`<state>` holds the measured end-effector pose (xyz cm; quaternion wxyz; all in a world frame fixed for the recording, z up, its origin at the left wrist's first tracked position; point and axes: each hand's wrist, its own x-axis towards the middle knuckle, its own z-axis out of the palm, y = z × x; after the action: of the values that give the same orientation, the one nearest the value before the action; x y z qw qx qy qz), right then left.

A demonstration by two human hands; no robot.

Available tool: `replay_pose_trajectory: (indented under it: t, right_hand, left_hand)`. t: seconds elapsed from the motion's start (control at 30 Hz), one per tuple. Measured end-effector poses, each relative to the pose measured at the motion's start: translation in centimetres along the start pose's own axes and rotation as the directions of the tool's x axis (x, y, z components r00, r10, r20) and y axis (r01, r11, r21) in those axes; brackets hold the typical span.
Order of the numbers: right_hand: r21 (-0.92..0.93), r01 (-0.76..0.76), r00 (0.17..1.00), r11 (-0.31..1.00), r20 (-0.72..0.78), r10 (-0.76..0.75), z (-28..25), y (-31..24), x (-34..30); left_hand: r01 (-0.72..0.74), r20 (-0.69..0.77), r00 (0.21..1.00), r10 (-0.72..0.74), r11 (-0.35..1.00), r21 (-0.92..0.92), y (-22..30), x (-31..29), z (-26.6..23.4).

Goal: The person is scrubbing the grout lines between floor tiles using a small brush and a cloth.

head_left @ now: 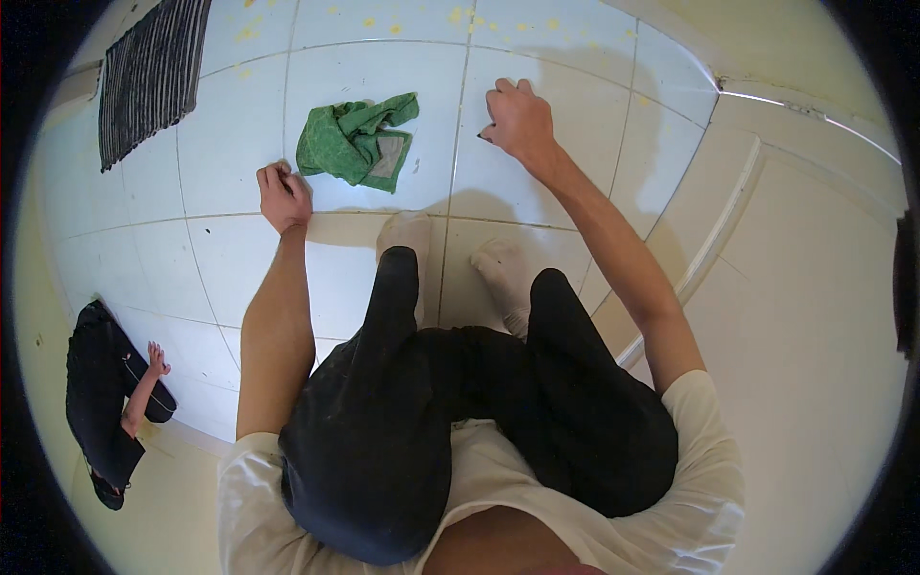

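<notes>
A crumpled green cloth (pixel 345 144) with a grey patch lies on the white tiled floor in front of my feet. Just left of it, my left hand (pixel 285 198) rests low at the floor with its fingers curled in; whatever they may hold is hidden. My right hand (pixel 522 120) is farther forward, to the right of the cloth and apart from it. Its fingers are bent under, and a tiny dark spot shows at the thumb tip. I cannot make out anything inside that hand.
Yellow bits (pixel 460 17) are scattered over the far tiles. A dark striped mat (pixel 153 77) lies at the far left. Another person in black (pixel 96 402) is at the left wall. A pale panelled door (pixel 767 287) borders my right side.
</notes>
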<state>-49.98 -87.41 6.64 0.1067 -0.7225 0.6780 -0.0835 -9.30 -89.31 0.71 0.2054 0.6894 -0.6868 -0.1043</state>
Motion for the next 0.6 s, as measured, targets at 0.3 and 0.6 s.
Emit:
replay_pose_trajectory:
  t: [0.3, 0.6]
  right_hand:
    - [-0.023, 0.014, 1.0, 1.0, 0.012, -0.014, -0.4, 0.8, -0.1]
    - [-0.012, -0.116, 0.984, 0.993, 0.133, 0.117, -1.0, 0.7, -1.0]
  left_hand:
    - [0.01, -0.008, 1.0, -0.01, 1.0, -0.012, -0.2, 0.0, 0.1]
    - [-0.011, -0.019, 1.0, 0.011, 1.0, 0.006, -0.2, 0.0, 0.1]
